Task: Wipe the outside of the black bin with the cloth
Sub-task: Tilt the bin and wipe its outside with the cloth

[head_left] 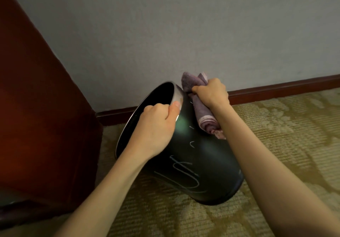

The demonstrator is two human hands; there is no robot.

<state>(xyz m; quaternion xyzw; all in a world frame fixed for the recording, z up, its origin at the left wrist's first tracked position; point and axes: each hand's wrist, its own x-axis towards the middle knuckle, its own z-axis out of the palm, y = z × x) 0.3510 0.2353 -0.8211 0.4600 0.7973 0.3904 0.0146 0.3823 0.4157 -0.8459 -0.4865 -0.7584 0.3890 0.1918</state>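
Observation:
A round black bin (206, 163) stands tilted on the carpet, its open mouth leaning to the left toward the wooden furniture. Chalk-like scribbles mark its near side. My left hand (156, 126) grips the silver rim, thumb outside and fingers inside the mouth. My right hand (211, 93) holds a bunched purple cloth (202, 115) and presses it against the bin's upper right side, just below the rim. Part of the cloth sticks up above my fist.
Dark red-brown wooden furniture (36, 98) stands close on the left. A grey wall (165, 34) with a dark red skirting board (276, 89) runs right behind the bin. Patterned beige carpet (285, 135) covers the floor to the right and front.

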